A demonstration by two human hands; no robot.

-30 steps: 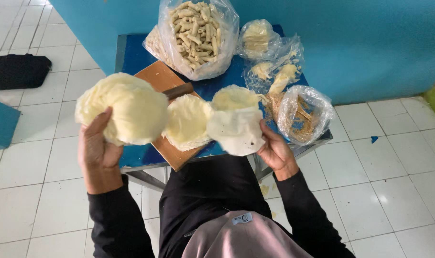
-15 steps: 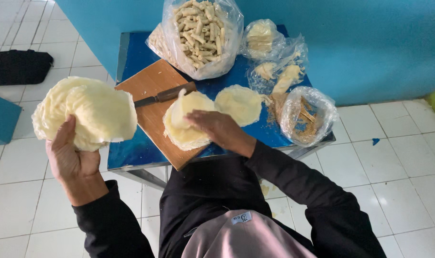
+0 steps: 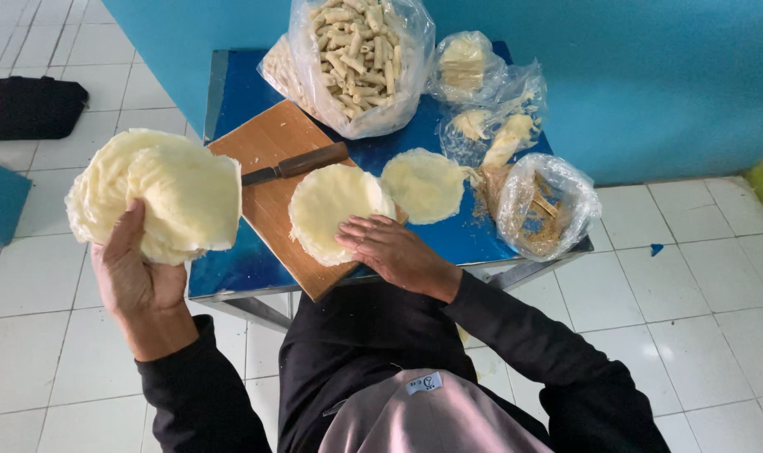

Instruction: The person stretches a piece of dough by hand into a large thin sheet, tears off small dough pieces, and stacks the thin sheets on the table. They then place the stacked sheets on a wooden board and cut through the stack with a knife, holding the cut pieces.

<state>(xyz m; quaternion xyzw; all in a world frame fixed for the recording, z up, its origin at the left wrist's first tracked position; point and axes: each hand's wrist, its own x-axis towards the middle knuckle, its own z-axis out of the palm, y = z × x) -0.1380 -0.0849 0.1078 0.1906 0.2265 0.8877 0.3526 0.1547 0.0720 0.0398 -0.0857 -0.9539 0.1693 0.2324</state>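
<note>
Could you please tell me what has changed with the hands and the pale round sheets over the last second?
The right hand let go of the sheets it held up and came down onto the stack on the cutting board. The left hand swung its stack of sheets out to the left, still gripping it. The knife, bags and small blue table stayed put.

I see a knife lying on the board, a big bag of sticks behind it, and a black bag on the floor.
</note>
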